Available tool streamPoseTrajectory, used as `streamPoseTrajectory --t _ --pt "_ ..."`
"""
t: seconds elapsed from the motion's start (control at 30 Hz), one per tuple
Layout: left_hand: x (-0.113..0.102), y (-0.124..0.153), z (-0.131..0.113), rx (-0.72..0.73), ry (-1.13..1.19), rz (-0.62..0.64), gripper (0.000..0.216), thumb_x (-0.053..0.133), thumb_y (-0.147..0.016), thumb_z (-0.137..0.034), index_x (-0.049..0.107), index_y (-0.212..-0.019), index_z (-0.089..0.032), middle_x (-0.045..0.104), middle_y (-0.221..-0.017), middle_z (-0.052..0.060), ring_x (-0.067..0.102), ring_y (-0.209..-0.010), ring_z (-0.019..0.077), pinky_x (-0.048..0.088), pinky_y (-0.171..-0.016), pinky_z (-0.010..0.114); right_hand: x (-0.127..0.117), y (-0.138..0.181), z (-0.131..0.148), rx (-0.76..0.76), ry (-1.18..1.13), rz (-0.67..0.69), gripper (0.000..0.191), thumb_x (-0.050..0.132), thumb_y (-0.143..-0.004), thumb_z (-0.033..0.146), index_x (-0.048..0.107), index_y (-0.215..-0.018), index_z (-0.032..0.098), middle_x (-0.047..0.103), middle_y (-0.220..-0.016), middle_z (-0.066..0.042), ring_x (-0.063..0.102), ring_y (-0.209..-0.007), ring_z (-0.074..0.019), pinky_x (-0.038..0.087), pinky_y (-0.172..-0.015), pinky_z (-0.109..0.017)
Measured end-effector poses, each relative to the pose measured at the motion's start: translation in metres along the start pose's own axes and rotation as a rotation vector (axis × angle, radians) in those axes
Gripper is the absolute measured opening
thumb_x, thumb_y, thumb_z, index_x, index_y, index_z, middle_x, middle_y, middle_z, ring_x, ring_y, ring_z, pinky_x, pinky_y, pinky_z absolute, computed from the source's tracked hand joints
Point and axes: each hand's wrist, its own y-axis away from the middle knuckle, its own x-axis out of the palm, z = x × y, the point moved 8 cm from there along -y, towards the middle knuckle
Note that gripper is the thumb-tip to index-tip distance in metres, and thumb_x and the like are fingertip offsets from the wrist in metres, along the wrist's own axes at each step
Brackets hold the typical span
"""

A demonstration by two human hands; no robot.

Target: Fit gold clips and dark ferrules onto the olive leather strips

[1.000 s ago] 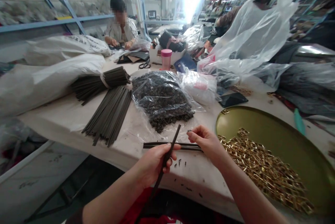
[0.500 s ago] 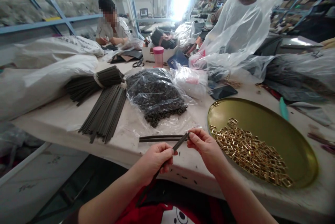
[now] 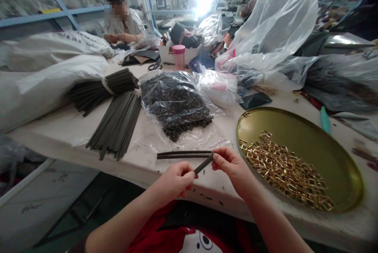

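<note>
My left hand [image 3: 175,180] is closed round a thin dark strip [image 3: 203,164] that points up and to the right. My right hand [image 3: 232,166] pinches the strip's upper tip with thumb and fingers; whether a small piece sits in the pinch I cannot make out. Just beyond the hands, two dark strips [image 3: 183,154] lie flat on the white table [image 3: 73,127]. A round gold tray [image 3: 310,142] with several gold rectangular buckles [image 3: 283,170] lies right of my right hand.
A clear bag of small dark parts [image 3: 177,105], loose dark strips [image 3: 116,125] and a tied bundle [image 3: 100,87] lie ahead left. White sacks [image 3: 50,75], a pink cup [image 3: 178,56], a phone [image 3: 255,100] and plastic bags [image 3: 274,32] crowd the far side. A person [image 3: 121,20] sits at the far end.
The strip in my left hand has swung from steep to lower, with less of it showing past the fist. My right hand left the flat strips and took the strip's tip.
</note>
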Motion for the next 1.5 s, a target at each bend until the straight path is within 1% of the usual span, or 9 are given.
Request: streamPoseTrajectory --t 0.2,0.33,0.5,0.8,1.03,1.13,1.23,1.4,1.5 --pt "0.003 -0.002 -0.002 0.089 -0.049 0.035 0.013 0.043 -0.076 -0.028 0.049 -0.070 -0.018 0.043 -0.047 -0.009 0.036 -0.037 0.0061 0.028 -0.038 0.017 0.012 0.004 -0.004 -0.036 0.102 0.070 0.028 0.064 -0.068 0.042 0.057 -0.079 0.018 0.054 -0.061 0.003 0.052 -0.056 -0.0116 0.043 -0.057 -0.027" --pt "0.000 0.000 -0.012 0.225 -0.203 -0.042 0.018 0.043 -0.077 -0.028 0.046 -0.063 -0.018 0.041 -0.049 -0.007 0.038 -0.046 0.0083 0.028 -0.045 0.019 0.021 0.011 -0.010 -0.047 0.176 0.140 0.021 0.061 -0.073 0.038 0.055 -0.078 0.018 0.054 -0.058 0.004 0.051 -0.056 -0.0114 0.041 -0.056 -0.025" --pt "0.000 0.009 -0.026 0.341 -0.391 -0.124 0.022 0.041 -0.079 -0.026 0.046 -0.059 -0.017 0.041 -0.056 -0.005 0.039 -0.056 0.0101 0.026 -0.051 0.022 0.021 0.017 -0.009 -0.008 0.146 0.159 0.022 0.061 -0.072 0.038 0.054 -0.076 0.018 0.054 -0.058 0.004 0.051 -0.056 -0.0111 0.040 -0.057 -0.025" --pt "0.004 0.012 -0.026 0.351 -0.378 -0.133 0.020 0.040 -0.078 -0.023 0.044 -0.060 -0.017 0.039 -0.056 -0.005 0.038 -0.056 0.0101 0.026 -0.052 0.022 0.023 0.031 -0.012 0.048 0.042 0.203 0.023 0.058 -0.076 0.040 0.052 -0.077 0.018 0.054 -0.058 0.005 0.048 -0.054 -0.0092 0.039 -0.058 -0.023" --pt "0.009 0.021 -0.027 0.376 -0.442 -0.143 0.021 0.038 -0.079 -0.024 0.042 -0.060 -0.017 0.039 -0.057 -0.005 0.038 -0.057 0.0102 0.025 -0.052 0.022 0.020 0.040 -0.004 -0.108 0.264 0.074 0.023 0.058 -0.073 0.040 0.051 -0.075 0.019 0.049 -0.058 0.004 0.047 -0.054 -0.0109 0.037 -0.052 -0.023" --pt "0.013 0.021 -0.025 0.369 -0.445 -0.096 0.020 0.039 -0.079 -0.024 0.043 -0.061 -0.017 0.041 -0.057 -0.005 0.038 -0.056 0.0100 0.025 -0.052 0.022 0.020 0.042 -0.008 -0.084 0.218 0.098 0.021 0.055 -0.075 0.040 0.049 -0.076 0.019 0.049 -0.057 0.005 0.047 -0.051 -0.0106 0.038 -0.051 -0.023" --pt "0.012 0.019 -0.024 0.365 -0.407 -0.116 0.019 0.039 -0.079 -0.024 0.043 -0.061 -0.017 0.040 -0.057 -0.005 0.038 -0.057 0.0100 0.026 -0.052 0.021 0.021 0.043 -0.010 -0.086 0.241 0.115 0.019 0.053 -0.077 0.038 0.048 -0.076 0.019 0.048 -0.057 0.005 0.047 -0.051 -0.0107 0.038 -0.050 -0.023" --pt "0.009 0.022 -0.027 0.357 -0.429 -0.183 0.020 0.038 -0.080 -0.025 0.043 -0.063 -0.017 0.042 -0.058 -0.005 0.040 -0.058 0.0106 0.027 -0.053 0.022 0.021 0.045 0.000 -0.252 0.447 0.057 0.013 0.050 -0.081 0.033 0.050 -0.080 0.019 0.050 -0.065 0.002 0.048 -0.059 -0.0121 0.037 -0.055 -0.024" --pt "0.016 0.022 -0.027 0.352 -0.481 -0.108 0.020 0.039 -0.081 -0.026 0.047 -0.065 -0.017 0.045 -0.060 -0.004 0.042 -0.058 0.0109 0.026 -0.053 0.022 0.023 0.046 -0.005 -0.243 0.418 0.090 0.014 0.048 -0.083 0.034 0.048 -0.081 0.019 0.049 -0.065 0.002 0.047 -0.057 -0.0114 0.036 -0.052 -0.023"
